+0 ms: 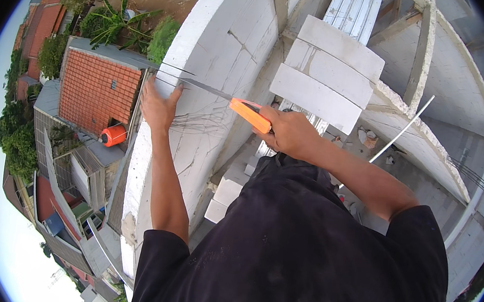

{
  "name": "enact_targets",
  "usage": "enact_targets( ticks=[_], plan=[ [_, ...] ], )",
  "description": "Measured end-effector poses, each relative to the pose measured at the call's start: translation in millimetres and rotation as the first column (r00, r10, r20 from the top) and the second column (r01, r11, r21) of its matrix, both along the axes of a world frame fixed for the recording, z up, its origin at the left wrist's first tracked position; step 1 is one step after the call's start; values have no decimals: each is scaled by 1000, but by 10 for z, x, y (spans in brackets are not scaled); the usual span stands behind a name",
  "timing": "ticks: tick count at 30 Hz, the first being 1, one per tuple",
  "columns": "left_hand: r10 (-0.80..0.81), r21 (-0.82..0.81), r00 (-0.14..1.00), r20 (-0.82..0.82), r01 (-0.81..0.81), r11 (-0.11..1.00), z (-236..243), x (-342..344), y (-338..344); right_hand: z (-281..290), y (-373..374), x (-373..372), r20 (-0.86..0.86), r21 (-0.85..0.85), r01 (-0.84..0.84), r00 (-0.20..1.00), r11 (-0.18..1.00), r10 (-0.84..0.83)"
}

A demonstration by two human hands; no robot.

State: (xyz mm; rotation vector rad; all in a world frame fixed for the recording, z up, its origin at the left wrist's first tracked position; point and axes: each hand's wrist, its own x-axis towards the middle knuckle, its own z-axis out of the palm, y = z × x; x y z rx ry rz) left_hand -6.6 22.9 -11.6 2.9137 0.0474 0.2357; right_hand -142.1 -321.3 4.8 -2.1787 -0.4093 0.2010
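Two bare hands, well apart; we see the right hand [291,133] closed round the orange handle [250,115] of a saw [211,91], its back turned up; the left hand [157,108] lies on the top edge of a pale wall [220,47], thumb and fingers spread, holding no tool that we can see.

The saw lies between and just ahead of the hands; its handle sits in the right, and its thin blade runs leftward from there, narrowing, over the wall's inner side and across its top edge; the left fingertips and thumb lie just on the near side of the blade; whether they touch it, we cannot tell; the blade's far end is too fine for us to place.

On the wall's inner face, below the blade, we note a patch of thin dark lines.

Beyond the right hand, three pale blocks [326,72] side by side, touching; ribbed metal sheeting [355,12] shows past them; more blocks [227,191] lie low, between left forearm and black shirt [302,256]; a white pole [402,130] slants past the right forearm.

Outside the wall, far down: a tiled roof [98,87]; an orange tank [113,135]; trees [21,137].
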Motion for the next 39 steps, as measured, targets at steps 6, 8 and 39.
enact_targets(
  ticks=[6,8,39],
  plan=[
    [-28,-35,1000,1,28,999,-35,35,92,47,118,-9,63,104,45,997,994,-52],
    [-44,-13,998,51,44,999,-114,-5,175,2,-361,-444,-94,0,-1,996,1000,1],
    [24,-22,999,-25,-25,999,15,-6,30,-96,89,291,-166,220,-34,983,975,72]
  ],
)
